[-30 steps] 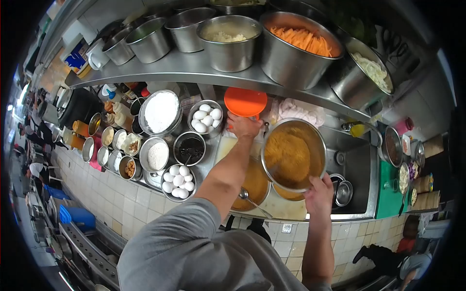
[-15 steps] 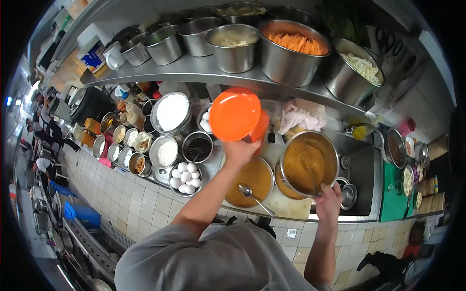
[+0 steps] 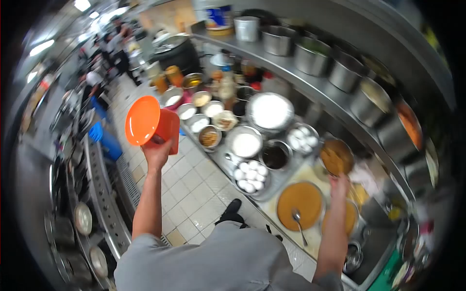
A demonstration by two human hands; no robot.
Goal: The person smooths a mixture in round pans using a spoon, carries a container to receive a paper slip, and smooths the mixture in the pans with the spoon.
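"Where's the orange container (image 3: 142,120)?"

"In the left hand (image 3: 158,153), its fingers wrapped round it, held out over the tiled floor (image 3: 194,203), well apart from the right hand (image 3: 340,182)."

"And the right?"

"Apparently clamped on the near edge of a mixing bowl (image 3: 341,145); blur hides the exact grip. I'd hold that bowl level and firm, or its yellow-brown contents (image 3: 331,158) could spill."

"Other containers?"

"Nearby, a wide pan (image 3: 277,208) holds orange-brown liquid (image 3: 308,198) and a spoon (image 3: 296,214). Past it, smaller bowls (image 3: 271,130) hold white eggs (image 3: 251,175), white powder (image 3: 270,110), something dark (image 3: 275,156)."
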